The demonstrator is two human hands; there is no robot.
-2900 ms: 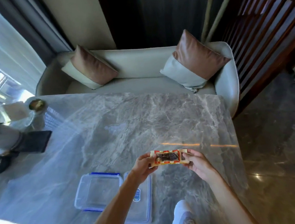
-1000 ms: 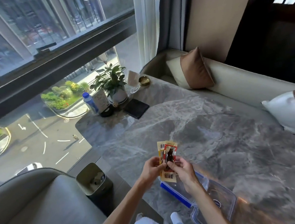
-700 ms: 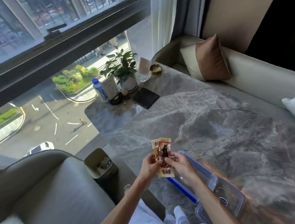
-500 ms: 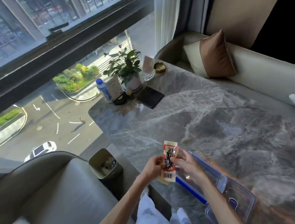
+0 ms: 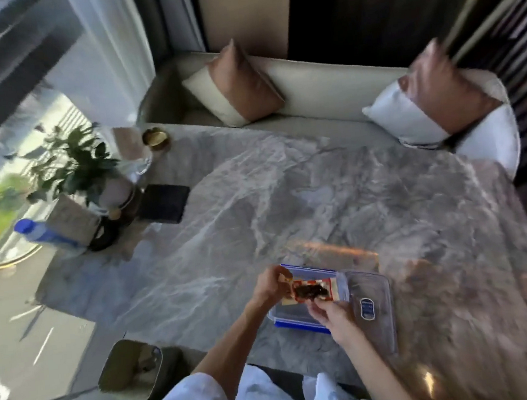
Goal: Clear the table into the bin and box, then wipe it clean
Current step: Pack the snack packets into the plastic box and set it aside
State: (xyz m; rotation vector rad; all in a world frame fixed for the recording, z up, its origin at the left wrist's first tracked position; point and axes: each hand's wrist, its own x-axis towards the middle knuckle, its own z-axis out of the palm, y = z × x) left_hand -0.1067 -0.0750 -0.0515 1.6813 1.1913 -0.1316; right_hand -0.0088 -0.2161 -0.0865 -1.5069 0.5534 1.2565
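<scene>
Above the open box (image 5: 299, 317) at the table's near edge: snack packet (image 5: 309, 292), red-bordered with a dark picture, held level, long axis running left to right. Left hand (image 5: 269, 286) pinched shut on the packet's left end, right hand (image 5: 334, 315) gripping its lower edge from below, fingertips closed on it. Seemingly two packets until lately; only one plain to see now, a pale edge behind it possibly a second. Box directly beneath the grip, so the shorter drop; lid (image 5: 373, 311) flat on the marble just to the right, touching or overlapping the box. Bin (image 5: 130, 369) down on the floor, well off to the left past the table edge, nearer the left hand. Likely next call: packet into box or bin, not told by the pose. Whole view smeared by head motion; packet print unreadable, box contents hidden behind the hands, bin's inside only partly seen. Plant (image 5: 76, 164), bottle (image 5: 42, 234), dark pad (image 5: 164, 203) and brass dish (image 5: 155, 139) at the far-left corner, well clear.
</scene>
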